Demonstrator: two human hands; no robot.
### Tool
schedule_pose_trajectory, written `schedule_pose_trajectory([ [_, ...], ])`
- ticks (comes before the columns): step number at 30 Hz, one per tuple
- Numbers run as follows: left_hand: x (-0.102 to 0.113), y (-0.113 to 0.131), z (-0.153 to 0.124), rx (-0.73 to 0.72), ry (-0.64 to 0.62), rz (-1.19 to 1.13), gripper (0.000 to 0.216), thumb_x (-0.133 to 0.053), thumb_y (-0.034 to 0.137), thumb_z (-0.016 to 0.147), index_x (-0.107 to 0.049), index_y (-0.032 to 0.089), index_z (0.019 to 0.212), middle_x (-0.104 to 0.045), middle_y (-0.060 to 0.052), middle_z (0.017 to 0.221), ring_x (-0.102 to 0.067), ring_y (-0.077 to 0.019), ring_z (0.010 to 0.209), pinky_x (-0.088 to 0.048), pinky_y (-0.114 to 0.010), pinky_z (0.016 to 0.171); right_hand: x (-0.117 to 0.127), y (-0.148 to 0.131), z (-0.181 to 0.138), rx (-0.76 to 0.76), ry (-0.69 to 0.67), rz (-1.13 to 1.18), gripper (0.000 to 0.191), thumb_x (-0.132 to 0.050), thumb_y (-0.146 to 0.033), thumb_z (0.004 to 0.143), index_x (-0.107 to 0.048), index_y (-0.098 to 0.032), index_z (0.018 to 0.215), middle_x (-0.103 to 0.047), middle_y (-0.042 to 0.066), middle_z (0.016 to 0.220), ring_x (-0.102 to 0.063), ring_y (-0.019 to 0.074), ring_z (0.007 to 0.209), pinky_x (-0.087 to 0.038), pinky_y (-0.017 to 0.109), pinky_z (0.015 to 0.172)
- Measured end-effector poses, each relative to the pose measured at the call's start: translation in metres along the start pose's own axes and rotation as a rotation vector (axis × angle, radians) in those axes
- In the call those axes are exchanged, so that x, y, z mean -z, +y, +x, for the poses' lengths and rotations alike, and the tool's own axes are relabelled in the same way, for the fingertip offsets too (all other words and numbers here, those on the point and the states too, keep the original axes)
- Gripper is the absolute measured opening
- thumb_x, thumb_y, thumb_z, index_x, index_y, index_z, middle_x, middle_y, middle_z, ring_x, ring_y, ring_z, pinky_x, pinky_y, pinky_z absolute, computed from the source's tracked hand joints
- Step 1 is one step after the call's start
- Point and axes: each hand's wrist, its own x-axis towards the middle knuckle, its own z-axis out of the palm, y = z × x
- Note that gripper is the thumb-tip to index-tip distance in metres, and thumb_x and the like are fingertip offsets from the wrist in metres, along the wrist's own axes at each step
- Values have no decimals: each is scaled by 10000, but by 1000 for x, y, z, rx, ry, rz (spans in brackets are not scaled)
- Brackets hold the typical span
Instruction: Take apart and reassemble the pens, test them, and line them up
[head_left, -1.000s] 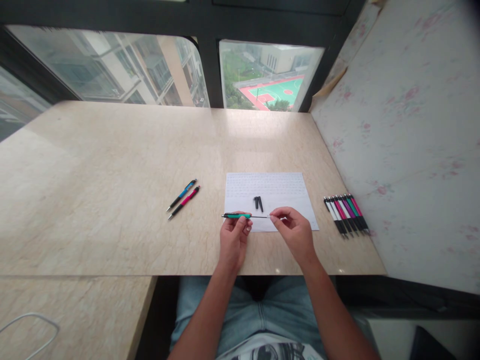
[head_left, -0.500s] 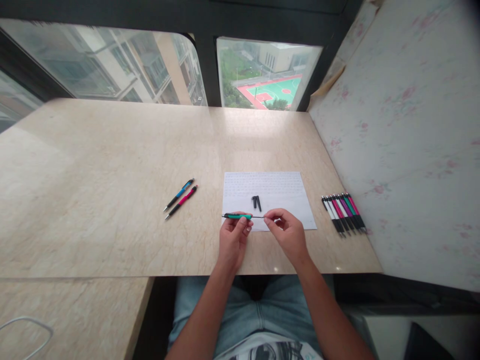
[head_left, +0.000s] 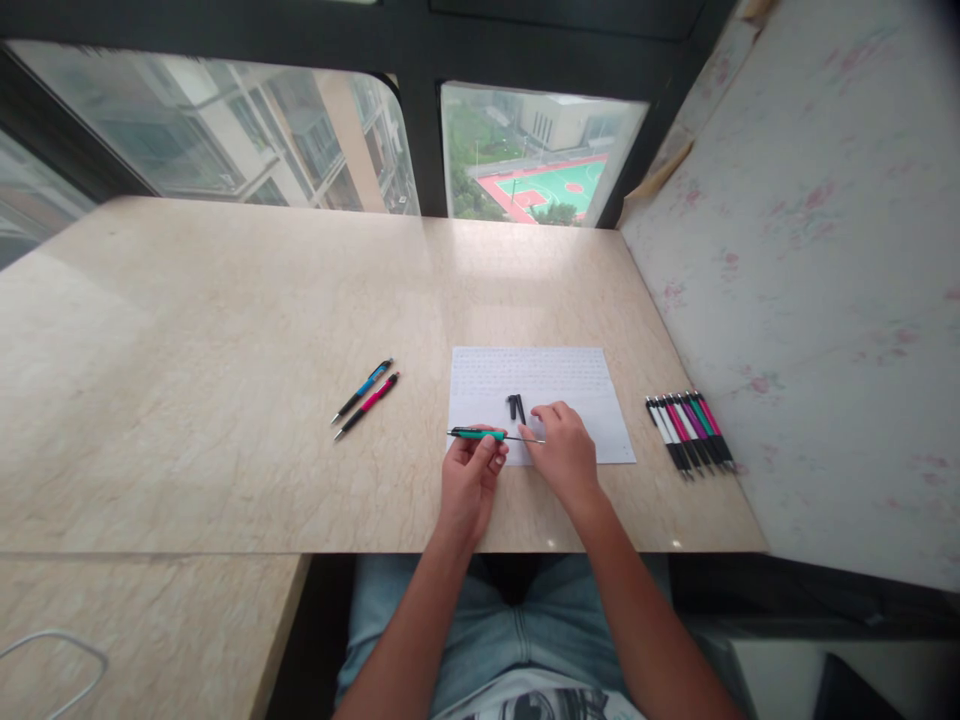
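Pinched in my left hand (head_left: 471, 478) is the green barrel of a ballpoint pen (head_left: 478, 434), lying nearly level above the paper. Its thin refill (head_left: 523, 439) sticks out bare to the right. My right hand (head_left: 564, 448) is beside the refill's end, thumb and index finger apart and holding nothing I can see. Just left of those fingertips, two small black pen parts (head_left: 517, 408) lie side by side on a sheet of paper (head_left: 604, 400) with rows of writing across its upper half.
A blue pen (head_left: 362, 390) and a pink pen (head_left: 367, 406) lie on the marble-patterned tabletop (head_left: 225, 400) to the left. Several pens (head_left: 688, 432) in white, pink, purple and green form a row at the right by the papered wall (head_left: 825, 300). Windows stand behind.
My right hand has let go of the refill's end and moved slightly up and left towards the black parts, its fingers opening. My left hand keeps the green pen in place.
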Motion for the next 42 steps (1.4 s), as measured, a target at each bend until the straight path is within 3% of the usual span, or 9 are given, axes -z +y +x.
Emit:
schedule_pose_trajectory([
  [4,1,-1,0,1,0,1,269,-845,233,718,-690,158,924,-732,-48,916,-661,-94,734,-517,-217,710,-4,-8,5,-75,-7,-86,73,-602,-264,894,-654,-216,913,-645,93,946,-583,236,858,-395,310,631],
  [11,1,-1,0,1,-5,9,256,-839,226,728,-691,153,924,-734,-52,914,-657,-91,734,-512,-208,702,5,3,11,-163,52,-29,112,-571,-226,883,-668,-202,832,-694,93,890,-615,214,763,-387,310,617],
  [17,1,-1,0,-5,-1,7,247,-839,228,730,-691,157,915,-731,-46,906,-651,-85,725,-507,-202,691,22,27,-2,-208,38,446,185,-624,-368,867,-703,-207,823,-743,64,839,-683,220,750,-514,353,697],
  [23,1,-1,1,-40,18,16,249,-835,225,730,-688,168,924,-726,-41,916,-651,-85,710,-511,-209,691,33,32,-26,-370,-77,839,308,-750,-455,774,-705,-181,908,-737,82,808,-704,236,745,-534,307,559],
  [32,1,0,2,-51,23,28,242,-833,236,734,-693,166,919,-724,-40,908,-646,-80,708,-503,-195,676,54,30,-40,-270,-44,795,238,-672,-422,855,-741,-207,932,-724,73,901,-668,218,823,-556,331,703],
  [42,2,-1,2,-51,21,45,271,-852,254,712,-691,170,914,-725,-35,902,-646,-82,705,-508,-205,674,57,30,-43,-243,24,762,202,-668,-397,869,-730,-212,920,-709,64,892,-660,214,821,-548,338,734],
])
